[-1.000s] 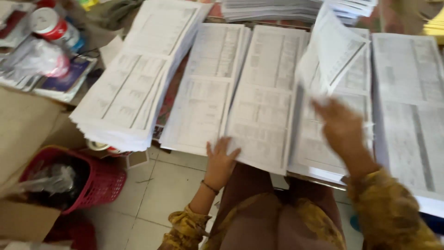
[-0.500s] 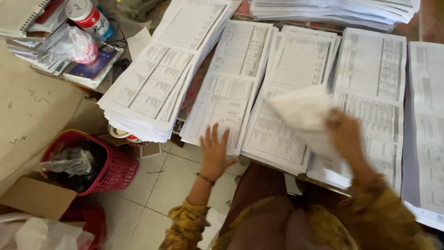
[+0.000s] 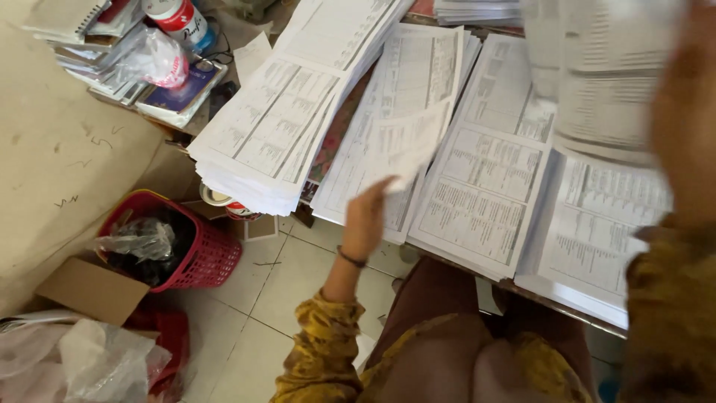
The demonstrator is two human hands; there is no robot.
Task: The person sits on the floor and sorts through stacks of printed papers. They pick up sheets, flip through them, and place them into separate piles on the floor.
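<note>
Left hand [image 3: 367,216] pinches a loose sheet [image 3: 403,145] off the second paper stack [image 3: 395,112], lifting its near corner. Right hand [image 3: 682,112] is a blur at 2 o'clock, gripping more sheets [image 3: 597,75]; grip's too smeared to tell. Other stacks [image 3: 276,127] crowd the tabletop on both sides. Red basket [image 3: 194,254] on the floor at 8 o'clock, books [image 3: 97,37] at 10.
</note>
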